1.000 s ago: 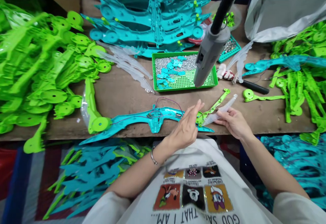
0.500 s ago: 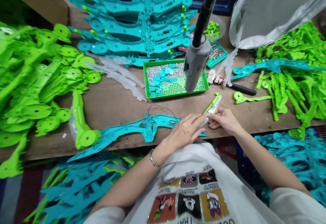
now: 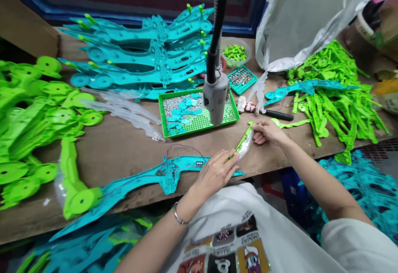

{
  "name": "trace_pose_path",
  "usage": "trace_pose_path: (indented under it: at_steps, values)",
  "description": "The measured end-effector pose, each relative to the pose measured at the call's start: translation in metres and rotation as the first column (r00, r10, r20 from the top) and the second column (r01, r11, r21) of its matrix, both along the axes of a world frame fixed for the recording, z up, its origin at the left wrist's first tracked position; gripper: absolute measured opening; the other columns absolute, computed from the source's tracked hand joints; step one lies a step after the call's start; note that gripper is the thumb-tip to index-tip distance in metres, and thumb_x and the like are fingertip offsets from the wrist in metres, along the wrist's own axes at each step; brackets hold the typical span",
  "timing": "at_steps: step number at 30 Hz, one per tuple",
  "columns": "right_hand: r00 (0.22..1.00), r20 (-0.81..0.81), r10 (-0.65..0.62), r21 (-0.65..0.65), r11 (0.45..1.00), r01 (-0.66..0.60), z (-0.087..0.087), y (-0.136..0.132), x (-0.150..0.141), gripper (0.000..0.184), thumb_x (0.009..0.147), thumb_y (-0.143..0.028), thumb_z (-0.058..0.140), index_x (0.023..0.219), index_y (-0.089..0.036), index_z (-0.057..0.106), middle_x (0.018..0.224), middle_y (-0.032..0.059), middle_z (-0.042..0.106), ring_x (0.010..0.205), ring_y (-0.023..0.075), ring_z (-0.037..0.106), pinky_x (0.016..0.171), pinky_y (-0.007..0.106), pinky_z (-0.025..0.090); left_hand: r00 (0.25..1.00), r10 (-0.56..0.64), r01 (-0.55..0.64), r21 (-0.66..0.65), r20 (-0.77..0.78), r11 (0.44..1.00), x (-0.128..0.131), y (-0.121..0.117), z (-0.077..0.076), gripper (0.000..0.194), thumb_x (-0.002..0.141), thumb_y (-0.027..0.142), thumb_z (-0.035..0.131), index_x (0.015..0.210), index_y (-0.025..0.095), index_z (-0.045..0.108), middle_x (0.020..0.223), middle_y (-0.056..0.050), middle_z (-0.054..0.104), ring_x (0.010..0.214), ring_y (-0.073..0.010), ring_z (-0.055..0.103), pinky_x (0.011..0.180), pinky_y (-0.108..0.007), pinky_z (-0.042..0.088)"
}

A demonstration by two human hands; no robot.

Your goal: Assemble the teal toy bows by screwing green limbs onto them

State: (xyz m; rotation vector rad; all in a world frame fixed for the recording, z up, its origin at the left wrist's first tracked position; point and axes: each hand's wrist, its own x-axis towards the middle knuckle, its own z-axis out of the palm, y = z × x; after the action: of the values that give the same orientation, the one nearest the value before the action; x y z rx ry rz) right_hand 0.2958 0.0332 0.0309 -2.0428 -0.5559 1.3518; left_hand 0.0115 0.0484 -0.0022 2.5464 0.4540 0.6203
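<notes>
A turquoise bow-shaped plastic half-shell (image 3: 124, 186) lies across the table's front edge, with thin wires and a small circuit board in its middle. At its right end is a narrow lime-green plastic arm (image 3: 244, 139) with a clear translucent strip (image 3: 245, 145) along it. My left hand (image 3: 216, 169) is closed over the lower end of the green arm and strip, palm down above the turquoise shell. My right hand (image 3: 268, 134) pinches the upper end of the strip. A second green arm (image 3: 79, 190) with a round disc sits at the shell's left end.
A green tray (image 3: 199, 130) holds screws and small turquoise pieces. Above it hangs a grey electric screwdriver (image 3: 215, 101). Stacked turquoise shells (image 3: 149, 57) stand behind. Lime-green parts (image 3: 27, 119) are heaped left, more green arms (image 3: 336, 99) right. A black-handled hammer (image 3: 280, 114) lies beyond my right hand.
The camera view has shifted. My right hand has slid from the middle of the clear strip to its upper end, farther from my left hand, which stays over the lower end.
</notes>
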Motion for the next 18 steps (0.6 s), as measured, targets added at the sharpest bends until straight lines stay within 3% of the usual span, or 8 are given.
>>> trace_pose_path:
  at_steps: [4,6,7,9,11,13,15,18]
  values:
    - [0.992,0.121,0.037,0.064,0.997,-0.045,0.000,-0.009,0.004,0.041,0.080,-0.055,0.078,0.072,-0.020,0.057,0.057,0.0048,0.069,0.044,0.0154,0.062,0.041,0.025,0.050,1.000,0.006,-0.006,-0.015,0.010,1.000,0.001,0.000,0.000,0.038,0.100,0.028,0.061,0.136,0.019,0.062,0.135,-0.014,0.068,0.123,-0.0257,0.067,0.111,-0.049,0.055]
    - [0.930,0.364,0.046,0.150,0.983,-0.107,0.005,-0.021,0.013,0.031,0.086,-0.049,0.071,0.081,-0.020,0.061,0.068,0.0048,0.072,0.054,0.0160,0.064,0.052,0.026,0.051,1.000,0.009,-0.009,-0.016,0.015,1.000,0.001,0.001,0.002,0.038,0.099,0.029,0.062,0.135,0.019,0.062,0.134,-0.014,0.068,0.122,-0.0255,0.068,0.110,-0.048,0.056]
    - [0.839,0.541,0.052,0.163,0.973,-0.166,0.008,-0.029,0.020,0.022,0.089,-0.042,0.068,0.088,-0.020,0.063,0.076,0.0061,0.074,0.062,0.0179,0.066,0.059,0.028,0.052,1.000,0.007,-0.007,-0.014,0.015,1.000,0.001,0.001,0.003,0.037,0.099,0.029,0.062,0.135,0.018,0.063,0.134,-0.014,0.068,0.121,-0.0254,0.068,0.110,-0.048,0.056]
    - [0.507,0.856,0.105,0.060,0.953,-0.297,0.012,-0.048,0.036,0.017,0.088,-0.026,0.060,0.102,-0.018,0.065,0.092,0.0112,0.074,0.079,0.0239,0.067,0.073,0.034,0.050,1.000,-0.005,0.005,-0.011,0.010,1.000,0.001,0.001,0.005,0.037,0.099,0.029,0.062,0.134,0.017,0.063,0.134,-0.015,0.068,0.121,-0.0251,0.068,0.110,-0.048,0.055]
    - [0.190,0.955,0.228,-0.143,0.915,-0.378,0.010,-0.066,0.051,0.027,0.085,-0.015,0.053,0.109,-0.014,0.065,0.099,0.0168,0.071,0.089,0.0294,0.064,0.080,0.039,0.046,1.000,-0.020,0.020,-0.007,-0.004,1.000,0.001,0.002,0.007,0.037,0.100,0.030,0.061,0.134,0.016,0.062,0.134,-0.016,0.067,0.123,-0.0252,0.067,0.111,-0.048,0.054]
    - [0.026,0.957,0.290,-0.251,0.865,-0.434,0.003,-0.081,0.060,0.031,0.086,-0.012,0.048,0.112,-0.011,0.064,0.101,0.0190,0.068,0.094,0.0313,0.061,0.082,0.041,0.043,0.999,-0.033,0.033,0.000,-0.027,0.999,0.000,0.002,0.010,0.037,0.100,0.030,0.059,0.134,0.015,0.062,0.135,-0.017,0.067,0.126,-0.0260,0.066,0.112,-0.049,0.053]
    - [-0.027,0.965,0.262,-0.239,0.827,-0.508,-0.007,-0.092,0.062,0.033,0.090,-0.013,0.044,0.116,-0.011,0.064,0.101,0.0181,0.067,0.095,0.0305,0.059,0.083,0.041,0.043,0.998,-0.045,0.046,0.006,-0.041,0.999,-0.001,0.002,0.014,0.039,0.101,0.029,0.059,0.137,0.014,0.060,0.137,-0.018,0.065,0.130,-0.0277,0.063,0.114,-0.050,0.052]
    - [0.023,0.976,0.218,-0.145,0.724,-0.675,-0.017,-0.103,0.051,0.029,0.095,-0.017,0.047,0.114,-0.016,0.068,0.100,0.0144,0.070,0.094,0.0274,0.060,0.084,0.041,0.046,1.000,-0.016,0.016,-0.015,0.012,1.000,-0.002,0.001,0.023,0.052,0.100,0.029,0.059,0.149,0.014,0.048,0.146,-0.020,0.058,0.140,-0.0305,0.054,0.116,-0.052,0.049]
